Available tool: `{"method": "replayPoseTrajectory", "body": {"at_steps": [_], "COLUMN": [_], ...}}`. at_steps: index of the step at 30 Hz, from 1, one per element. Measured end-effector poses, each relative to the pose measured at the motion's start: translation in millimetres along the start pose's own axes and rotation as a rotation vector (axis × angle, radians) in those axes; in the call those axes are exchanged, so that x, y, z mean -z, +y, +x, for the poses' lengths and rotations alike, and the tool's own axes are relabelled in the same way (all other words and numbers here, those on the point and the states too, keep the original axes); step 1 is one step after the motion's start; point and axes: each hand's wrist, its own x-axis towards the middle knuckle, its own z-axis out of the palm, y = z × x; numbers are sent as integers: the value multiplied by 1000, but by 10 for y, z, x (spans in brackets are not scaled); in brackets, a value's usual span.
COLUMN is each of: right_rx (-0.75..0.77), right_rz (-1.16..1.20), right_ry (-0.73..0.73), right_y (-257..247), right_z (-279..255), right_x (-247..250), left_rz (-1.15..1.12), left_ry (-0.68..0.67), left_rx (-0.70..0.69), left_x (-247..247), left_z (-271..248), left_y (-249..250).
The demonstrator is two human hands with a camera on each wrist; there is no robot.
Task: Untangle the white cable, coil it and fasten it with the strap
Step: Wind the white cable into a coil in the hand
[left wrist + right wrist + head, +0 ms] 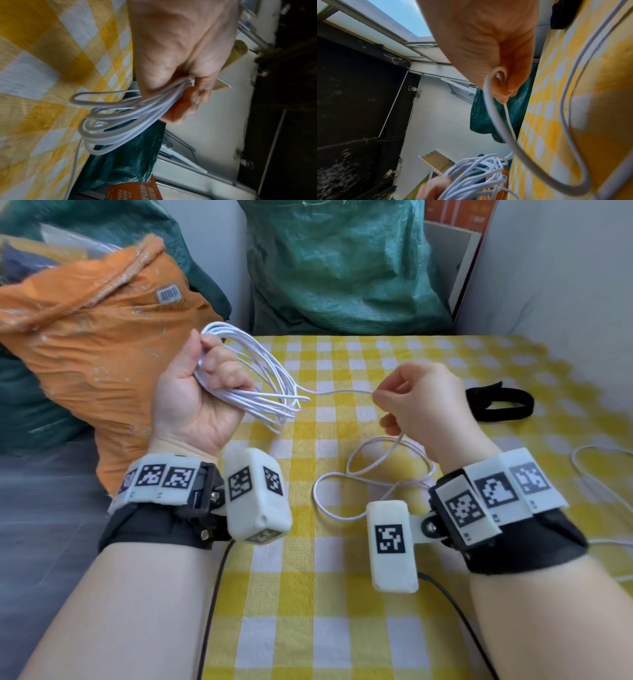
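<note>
My left hand (202, 392) grips a coil of several loops of the white cable (263, 381), held above the left edge of the table; in the left wrist view the fingers (187, 102) curl round the bundled cable (120, 121). One strand runs right from the coil to my right hand (414, 402), which pinches the cable (491, 105) between thumb and fingertips (510, 86). Below that hand, the loose cable (363, 477) lies in loops on the tablecloth. The black strap (500, 402) lies flat to the right of my right hand.
The table wears a yellow and white checked cloth (308, 594). An orange sack (85, 337) and green sacks (342, 268) stand beyond its left and far edges. More white cable (596, 474) trails at the right edge. Black leads (212, 604) run from the wrist cameras.
</note>
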Motion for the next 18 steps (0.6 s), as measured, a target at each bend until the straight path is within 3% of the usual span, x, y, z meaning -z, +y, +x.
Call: {"method": "replayPoseTrajectory", "body": {"at_steps": [4,7,10,18], "right_rx": [121,166,206,163], "right_rz": [-167,-119,-25,333], "right_ry": [-198,-351,-465,-502], "right_y": [-116,-202,-255,-289], "right_z": [-76,-149,-210,-225], "right_x": [-57,-81,-87,-122], "left_rz": [237,585,809,1057], "left_ry": [94,129,118,119], "left_rx": [-24,-91,-66,-98], "left_x": [-196,-326,-365,-428], "left_z": [-4,-47,-69,-56], "left_y": [-174,-338,-460,-627]}}
